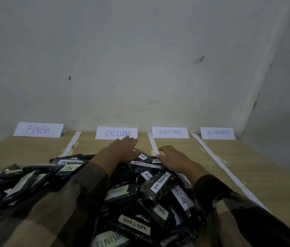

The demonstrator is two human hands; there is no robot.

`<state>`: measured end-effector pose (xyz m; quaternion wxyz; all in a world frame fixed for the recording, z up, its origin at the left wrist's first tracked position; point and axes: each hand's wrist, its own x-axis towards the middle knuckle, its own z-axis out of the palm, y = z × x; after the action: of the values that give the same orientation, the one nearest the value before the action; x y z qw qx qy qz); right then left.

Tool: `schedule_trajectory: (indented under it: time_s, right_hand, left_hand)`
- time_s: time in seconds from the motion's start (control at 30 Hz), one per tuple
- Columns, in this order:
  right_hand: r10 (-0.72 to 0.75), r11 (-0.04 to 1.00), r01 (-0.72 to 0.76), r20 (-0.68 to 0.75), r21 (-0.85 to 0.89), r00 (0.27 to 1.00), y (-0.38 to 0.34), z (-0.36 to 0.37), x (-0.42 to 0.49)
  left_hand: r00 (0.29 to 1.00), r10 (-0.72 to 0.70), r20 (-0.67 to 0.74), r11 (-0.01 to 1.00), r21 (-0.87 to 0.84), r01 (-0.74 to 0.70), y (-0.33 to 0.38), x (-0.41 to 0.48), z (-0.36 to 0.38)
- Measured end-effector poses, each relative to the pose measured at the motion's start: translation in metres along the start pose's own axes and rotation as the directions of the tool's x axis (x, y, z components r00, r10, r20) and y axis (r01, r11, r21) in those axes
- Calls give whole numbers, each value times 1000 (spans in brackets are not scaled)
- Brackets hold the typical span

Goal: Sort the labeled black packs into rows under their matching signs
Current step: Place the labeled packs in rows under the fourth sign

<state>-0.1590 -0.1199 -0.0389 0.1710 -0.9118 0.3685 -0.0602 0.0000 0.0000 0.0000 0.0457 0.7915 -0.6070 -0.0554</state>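
Note:
A heap of several black packs (140, 196) with white labels (WAITING, ON PROGRESS, EXCLUDED, FINISH) covers the near part of the wooden table (229, 157). Four paper signs stand at the far edge: FINISH (38, 129), EXCLUDED (116, 133), WAITING (170, 132) and ON PROGRESS (217, 133). My left hand (121, 150) reaches over the far edge of the heap, fingers straight, its tips just below the EXCLUDED sign. My right hand (174, 158) lies flat at the heap's far right edge, fingers spread. A pack labelled EXCLUDED (145, 165) lies between the two hands.
White paper strips (217, 163) taped to the table split it into lanes under the signs. A pale wall (140, 68) rises right behind the signs, and a side wall closes the right. Bare wood shows in the lanes beyond the heap.

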Motion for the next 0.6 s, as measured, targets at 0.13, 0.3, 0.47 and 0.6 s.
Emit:
schedule_trajectory:
  time_s: [0.13, 0.3, 0.47, 0.6]
  right_hand:
    - [41, 999, -41, 65, 3, 997, 12, 0, 8]
    - [58, 998, -57, 138, -9, 989, 33, 0, 28]
    - [75, 997, -72, 183, -23, 980, 52, 2, 45]
    - [92, 996, -92, 209, -12, 974, 59, 3, 54]
  left_hand:
    - [992, -49, 113, 999, -12, 51, 1, 25, 2]
    - [981, -35, 190, 999, 37, 29, 9, 54, 2]
    - [972, 9, 233, 999, 42, -20, 16, 83, 8]
    - [962, 33, 272, 999, 29, -43, 20, 98, 19]
